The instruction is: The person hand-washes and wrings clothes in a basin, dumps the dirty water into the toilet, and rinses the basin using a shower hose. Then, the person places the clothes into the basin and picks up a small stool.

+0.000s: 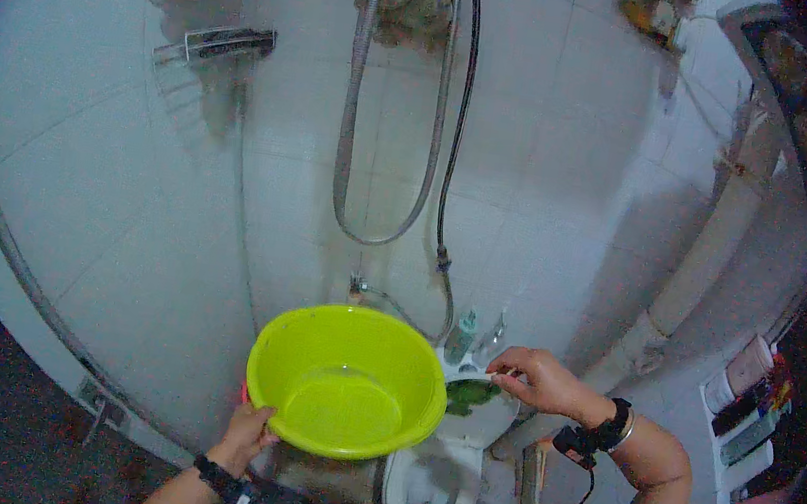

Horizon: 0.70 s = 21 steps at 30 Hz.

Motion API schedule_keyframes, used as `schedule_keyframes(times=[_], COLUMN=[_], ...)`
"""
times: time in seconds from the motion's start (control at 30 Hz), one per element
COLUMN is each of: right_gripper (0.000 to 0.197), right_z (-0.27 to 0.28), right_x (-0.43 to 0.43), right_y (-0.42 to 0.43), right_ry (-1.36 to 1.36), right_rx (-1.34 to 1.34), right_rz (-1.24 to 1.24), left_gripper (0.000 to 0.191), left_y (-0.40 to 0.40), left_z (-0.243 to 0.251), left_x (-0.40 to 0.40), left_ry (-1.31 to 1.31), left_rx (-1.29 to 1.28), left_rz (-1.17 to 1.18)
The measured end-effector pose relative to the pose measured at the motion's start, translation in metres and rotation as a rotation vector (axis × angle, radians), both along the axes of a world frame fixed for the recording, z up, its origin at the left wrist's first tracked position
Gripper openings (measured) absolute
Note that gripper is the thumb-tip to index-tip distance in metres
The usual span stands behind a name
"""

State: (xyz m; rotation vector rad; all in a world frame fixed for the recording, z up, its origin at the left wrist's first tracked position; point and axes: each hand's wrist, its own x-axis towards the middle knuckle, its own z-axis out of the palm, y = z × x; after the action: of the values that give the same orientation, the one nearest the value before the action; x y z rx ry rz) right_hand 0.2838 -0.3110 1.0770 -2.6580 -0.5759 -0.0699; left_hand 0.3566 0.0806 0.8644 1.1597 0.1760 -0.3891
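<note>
A yellow-green plastic basin [343, 403] is tilted so that its inside faces me; it looks bare apart from some shine on the bottom. My left hand [247, 433] grips its rim at the lower left, thumb over the edge. To the right, my right hand [539, 380] is at the top of the white toilet cistern [496, 422], fingers bent together near its edge. Whether something small and pale sits between those fingertips is too blurred to tell. A dark green patch [469, 396] shows on the cistern beside the basin. Both wrists wear dark bands.
Below the cistern is the toilet bowl [432, 482]. Two bottles [463, 335] stand behind the cistern. A shower hose [349, 132] and a dark hose [450, 182] hang on the tiled wall. A pipe [707, 236] runs down at right, near a shelf of toiletries [746, 415]. A cable dangles from my right wrist.
</note>
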Motion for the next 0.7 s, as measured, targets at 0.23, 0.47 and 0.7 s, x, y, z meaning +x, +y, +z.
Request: schedule_keyframes(times=[0.23,0.47,0.7], right_gripper=[0.015,0.024,0.058], right_z=[0.038,0.09,0.126], right_x=[0.024,0.061,0.155], right_y=[0.009,0.019,0.048], right_ry=[-0.061,-0.251,-0.136], right_rx=[0.071,0.076,0.66], right_rz=[-0.157,-0.179,-0.292], left_gripper=[0.024,0.021,0.017], left_y=[0.016,0.037,0.042], left_z=[0.014,0.004,-0.02], left_x=[0.01,0.022,0.019], left_ry=[0.067,0.0,0.017], left_rx=[-0.049,-0.018,-0.078], left_rz=[-0.054,-0.108,0.037])
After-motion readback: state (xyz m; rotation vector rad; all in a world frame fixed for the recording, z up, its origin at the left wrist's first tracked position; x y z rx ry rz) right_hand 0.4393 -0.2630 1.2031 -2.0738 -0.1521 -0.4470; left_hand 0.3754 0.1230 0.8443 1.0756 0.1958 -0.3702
